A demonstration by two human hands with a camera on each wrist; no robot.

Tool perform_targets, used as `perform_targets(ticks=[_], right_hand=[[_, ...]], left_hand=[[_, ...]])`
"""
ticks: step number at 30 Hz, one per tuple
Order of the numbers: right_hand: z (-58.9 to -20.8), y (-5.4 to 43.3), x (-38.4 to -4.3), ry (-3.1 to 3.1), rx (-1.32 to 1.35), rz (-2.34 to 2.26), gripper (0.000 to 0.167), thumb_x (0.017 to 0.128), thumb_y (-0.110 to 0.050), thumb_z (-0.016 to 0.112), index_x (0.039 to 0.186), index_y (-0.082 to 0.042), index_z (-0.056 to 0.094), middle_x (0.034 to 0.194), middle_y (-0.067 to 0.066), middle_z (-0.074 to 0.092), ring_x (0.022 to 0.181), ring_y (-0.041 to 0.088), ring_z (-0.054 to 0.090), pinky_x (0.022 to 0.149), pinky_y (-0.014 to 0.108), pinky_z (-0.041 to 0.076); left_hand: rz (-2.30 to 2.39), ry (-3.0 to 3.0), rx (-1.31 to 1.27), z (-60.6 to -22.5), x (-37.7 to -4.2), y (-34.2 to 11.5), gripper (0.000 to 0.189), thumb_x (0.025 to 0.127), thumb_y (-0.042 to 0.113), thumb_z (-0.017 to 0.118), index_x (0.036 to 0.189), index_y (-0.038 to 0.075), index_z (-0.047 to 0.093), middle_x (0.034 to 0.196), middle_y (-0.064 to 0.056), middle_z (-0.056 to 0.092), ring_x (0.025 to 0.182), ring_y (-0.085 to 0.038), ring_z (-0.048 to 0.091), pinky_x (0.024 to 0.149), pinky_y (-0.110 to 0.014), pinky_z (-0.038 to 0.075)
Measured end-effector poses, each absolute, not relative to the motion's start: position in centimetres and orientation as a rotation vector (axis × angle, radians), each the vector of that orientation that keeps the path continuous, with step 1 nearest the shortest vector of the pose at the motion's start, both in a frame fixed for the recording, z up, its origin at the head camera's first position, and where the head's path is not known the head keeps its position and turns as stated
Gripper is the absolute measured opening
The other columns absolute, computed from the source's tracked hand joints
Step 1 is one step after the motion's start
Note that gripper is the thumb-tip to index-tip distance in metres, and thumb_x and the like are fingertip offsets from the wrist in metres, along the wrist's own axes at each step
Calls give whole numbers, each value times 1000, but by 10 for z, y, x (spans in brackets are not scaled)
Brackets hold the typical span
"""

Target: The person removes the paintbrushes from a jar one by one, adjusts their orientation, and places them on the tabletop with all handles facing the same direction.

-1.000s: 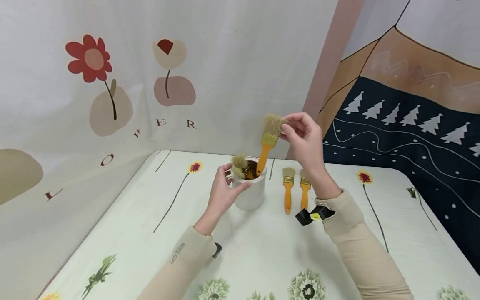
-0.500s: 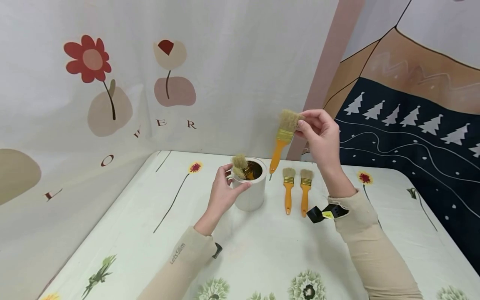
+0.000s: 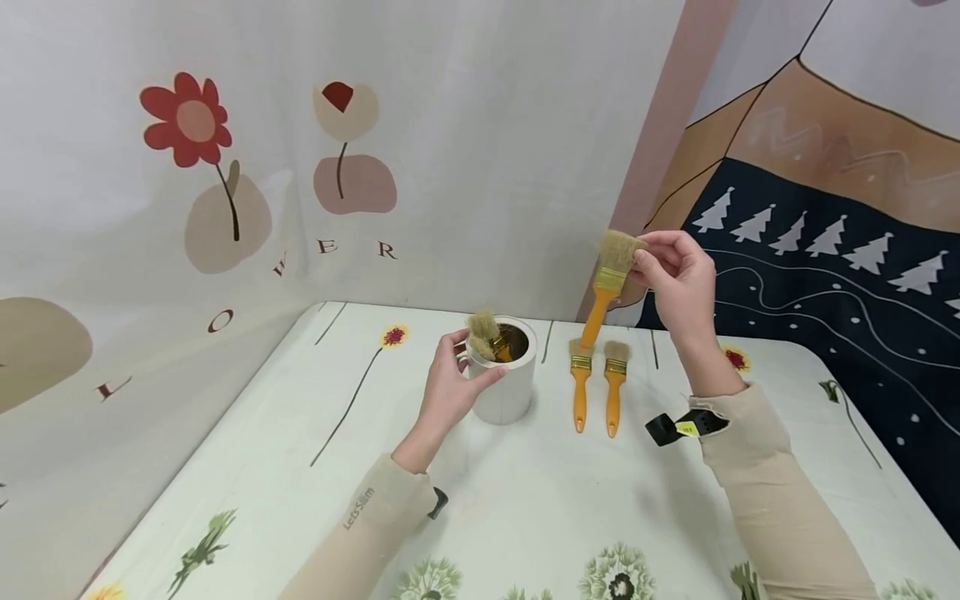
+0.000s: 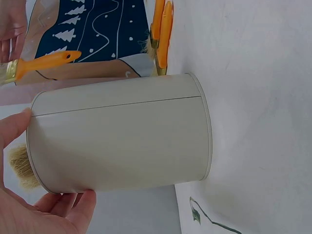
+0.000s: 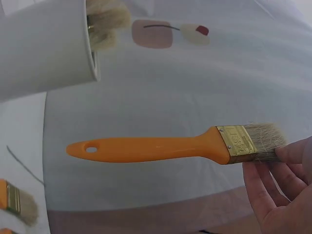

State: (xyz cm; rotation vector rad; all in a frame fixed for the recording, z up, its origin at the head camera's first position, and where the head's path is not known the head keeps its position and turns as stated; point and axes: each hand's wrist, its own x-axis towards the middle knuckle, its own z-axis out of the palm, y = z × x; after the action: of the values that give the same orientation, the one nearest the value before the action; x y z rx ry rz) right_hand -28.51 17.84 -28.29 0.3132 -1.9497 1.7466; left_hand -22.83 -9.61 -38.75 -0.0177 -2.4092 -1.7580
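Note:
My right hand point(image 3: 678, 279) pinches a paintbrush point(image 5: 161, 148) by its pale bristles, the orange handle pointing down. In the head view this brush hangs over the table, its handle end overlapping one of two paintbrushes lying there. My left hand point(image 3: 453, 387) grips a white cylindrical can point(image 4: 122, 136) at its upper rim, thumb on the near side and fingers on the far left. The can stands upright on the table. Bristles point(image 3: 482, 329) of brushes stick out of its left side, their handles down inside and mostly hidden.
Two orange-handled paintbrushes, a left one point(image 3: 580, 400) and a right one point(image 3: 613, 404), lie side by side to the right of the can, bristles away from me. A flower-print cloth covers the table point(image 3: 525, 500). Printed curtains point(image 3: 465, 150) hang right behind it.
My right hand has drawn the paintbrush up out of the can and carried it right, over the two lying brushes. My left hand stays on the can.

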Motion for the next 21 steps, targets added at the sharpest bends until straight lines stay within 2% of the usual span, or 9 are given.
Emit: perform_targets(ticks=[21], right_hand=[[-313, 223, -294, -2128, 16, 1622, 13, 97, -13, 63, 110, -16, 66, 94, -26, 66, 92, -4, 65, 76, 7, 57]], left_hand=[[-1744, -2419, -14, -387, -228, -95, 80, 84, 19, 80, 147, 2, 34, 154, -16, 39, 141, -33, 42, 119, -43, 41]])
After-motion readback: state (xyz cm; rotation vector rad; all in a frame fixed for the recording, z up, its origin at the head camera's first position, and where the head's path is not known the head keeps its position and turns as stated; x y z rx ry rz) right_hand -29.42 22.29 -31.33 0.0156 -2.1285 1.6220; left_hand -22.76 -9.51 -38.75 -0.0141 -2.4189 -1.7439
